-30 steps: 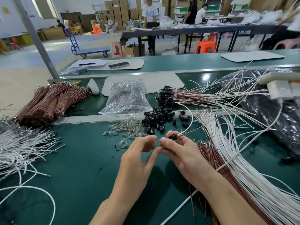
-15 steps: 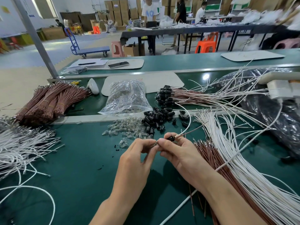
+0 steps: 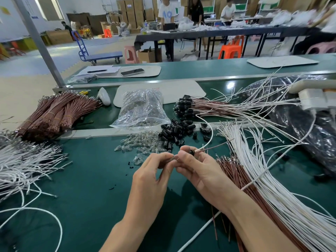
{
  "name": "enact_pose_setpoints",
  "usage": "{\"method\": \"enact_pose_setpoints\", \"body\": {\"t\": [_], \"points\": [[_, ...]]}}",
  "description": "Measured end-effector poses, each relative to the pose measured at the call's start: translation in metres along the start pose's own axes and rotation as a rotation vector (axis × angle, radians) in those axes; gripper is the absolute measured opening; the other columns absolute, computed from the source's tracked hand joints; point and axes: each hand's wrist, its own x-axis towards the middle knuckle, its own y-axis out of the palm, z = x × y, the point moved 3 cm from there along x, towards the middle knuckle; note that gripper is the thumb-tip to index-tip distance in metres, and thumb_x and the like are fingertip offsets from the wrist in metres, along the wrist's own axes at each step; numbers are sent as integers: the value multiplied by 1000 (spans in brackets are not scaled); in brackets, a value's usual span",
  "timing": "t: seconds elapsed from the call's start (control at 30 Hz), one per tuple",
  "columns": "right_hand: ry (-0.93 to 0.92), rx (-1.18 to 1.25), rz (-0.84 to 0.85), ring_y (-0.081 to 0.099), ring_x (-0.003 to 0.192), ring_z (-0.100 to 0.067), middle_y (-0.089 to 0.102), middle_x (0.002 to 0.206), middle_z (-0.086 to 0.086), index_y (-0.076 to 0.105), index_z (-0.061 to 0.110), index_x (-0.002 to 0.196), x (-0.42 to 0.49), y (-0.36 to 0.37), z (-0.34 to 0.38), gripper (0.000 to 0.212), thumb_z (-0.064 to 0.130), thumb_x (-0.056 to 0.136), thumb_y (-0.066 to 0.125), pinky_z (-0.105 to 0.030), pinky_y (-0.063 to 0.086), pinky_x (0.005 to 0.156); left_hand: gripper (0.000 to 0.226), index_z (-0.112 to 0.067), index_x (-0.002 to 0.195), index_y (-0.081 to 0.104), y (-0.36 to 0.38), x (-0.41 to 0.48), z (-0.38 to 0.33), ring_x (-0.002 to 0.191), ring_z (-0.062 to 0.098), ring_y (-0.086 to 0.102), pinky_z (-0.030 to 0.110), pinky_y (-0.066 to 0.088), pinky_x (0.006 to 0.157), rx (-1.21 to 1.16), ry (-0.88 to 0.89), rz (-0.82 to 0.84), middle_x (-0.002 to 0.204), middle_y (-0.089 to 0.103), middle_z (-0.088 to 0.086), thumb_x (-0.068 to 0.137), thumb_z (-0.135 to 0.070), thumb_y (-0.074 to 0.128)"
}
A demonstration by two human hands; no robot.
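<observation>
One black cap (image 3: 191,152), two wires (image 3: 214,146), tiny bulb (image 3: 174,157)

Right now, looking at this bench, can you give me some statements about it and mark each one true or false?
1. The right hand holds a black cap. True.
2. The phone lies among the loose caps. False: it lies on the far mat.
3. The bag lies behind the bulbs. True.
4. The loose caps lie left of the bulbs. False: right of them.
5. The left hand rests flat on the table. False: it pinches a small part.
</observation>
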Motion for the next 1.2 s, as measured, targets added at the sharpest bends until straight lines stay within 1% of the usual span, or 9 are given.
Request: {"method": "enact_pose_setpoints", "body": {"t": [0.1,0.17,0.23,0.37,0.57,0.67,0.77,1.1,1.2], "points": [[7,7,-32,74,80,-21,75,91,-13,66,10,109,1,1,2,39,35,80,73,-24,59,68,16,-43,107,58,-5,2,-1,92,-4,64,4,42,80,14,7,-34,100,64,-25,96,-32,62],[-12,38,-99,74,77,-22,75,87,-14,69,9,107,3,-2,4,40,39,81,69,-24,59,66,18,-47,108,56,-8,4,-1,92,-4,63,5,42,79,23,5,-52,100,63,-26,97,-34,61],[-33,60,-148,74,74,-21,74,82,-13,70,8,105,5,-6,5,38,36,79,69,-24,59,63,18,-48,108,55,-9,4,-1,91,-3,63,6,42,79,24,5,-53,99,63,-25,98,-34,61],[-51,50,-109,75,76,-18,75,86,-10,81,12,89,3,-6,4,19,25,76,76,-22,59,66,13,-42,106,58,-8,3,-1,92,-5,63,4,42,79,25,-2,-46,99,64,-26,96,-34,60],[-54,-3,-86,72,69,-13,75,80,-9,81,16,76,1,0,6,20,32,65,82,-19,57,61,10,-39,105,60,-5,2,0,92,-3,63,4,41,79,23,-9,-37,99,64,-25,96,-34,61],[-46,-38,-65,70,66,-12,74,77,-8,79,18,71,-1,4,4,17,34,67,80,-18,56,58,9,-38,105,60,-3,1,-1,91,-3,63,4,42,79,16,-11,-26,99,64,-24,97,-34,62],[-34,-75,-48,70,63,-12,74,75,-9,78,18,67,-2,6,2,17,34,73,76,-17,55,57,11,-38,105,61,-2,1,0,91,-3,64,5,43,79,-3,-18,-21,98,65,-24,95,-33,64],[-19,-189,-28,69,67,-13,73,77,-10,79,20,71,-3,4,-1,25,46,71,80,-19,55,62,18,-21,102,72,-1,-1,4,86,-2,69,7,47,76,-83,-77,3,95,71,-23,85,-25,72],[-26,-178,-22,69,67,-14,74,79,-11,78,22,72,-4,5,-1,23,44,71,80,-19,55,62,16,-24,102,71,-2,0,3,87,0,69,8,47,76,-77,-79,0,94,70,-22,85,-27,71]]}}
